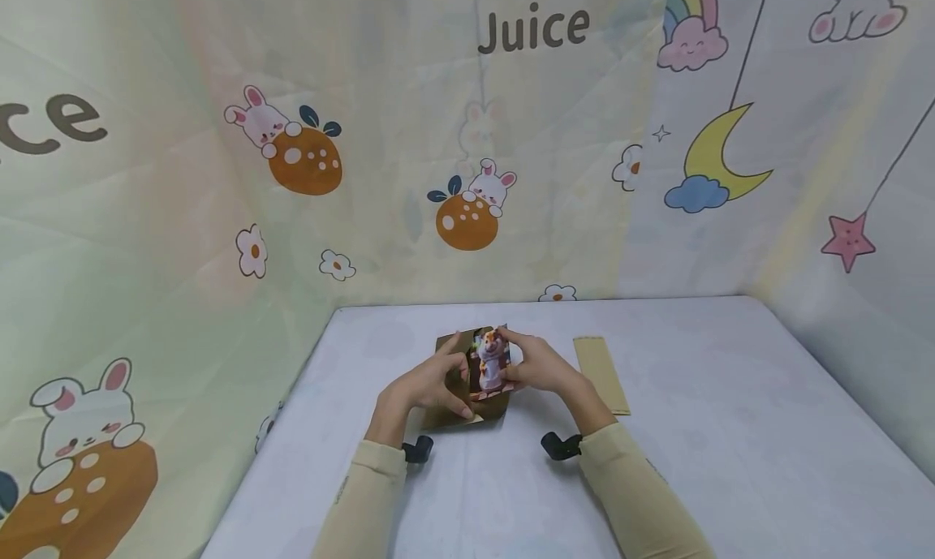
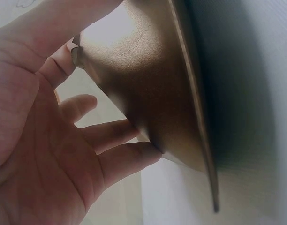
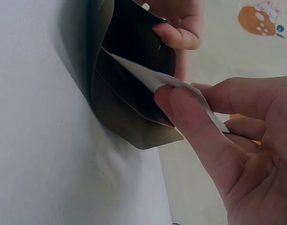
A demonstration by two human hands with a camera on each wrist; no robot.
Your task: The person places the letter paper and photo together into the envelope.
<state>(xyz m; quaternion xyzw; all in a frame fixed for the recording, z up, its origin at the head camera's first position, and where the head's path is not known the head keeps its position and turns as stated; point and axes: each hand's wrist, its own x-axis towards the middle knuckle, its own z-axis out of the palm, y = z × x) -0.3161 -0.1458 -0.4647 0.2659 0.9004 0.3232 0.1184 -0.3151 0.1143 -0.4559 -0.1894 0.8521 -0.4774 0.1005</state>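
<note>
A brown paper envelope [image 1: 495,410] with a bronze sheen [image 2: 153,79] lies on the table, its mouth spread apart and dark inside. My left hand [image 1: 429,383] holds the envelope's raised edge, thumb and fingers set well apart along it. Between the thumb and fingers of my right hand [image 1: 539,366] is a thin card [image 1: 488,361] with a colourful cartoon animal figure printed on it. In the right wrist view the card's plain white side [image 3: 146,77] shows, and its far end reaches into the envelope's mouth.
To the right of my right hand lies a narrow tan paper strip [image 1: 601,376] on the white table [image 1: 701,429]. A patterned cloth [image 1: 394,96] hangs behind and along the sides of the table. Black wrist camera mounts [image 1: 561,445] sit at both cuffs.
</note>
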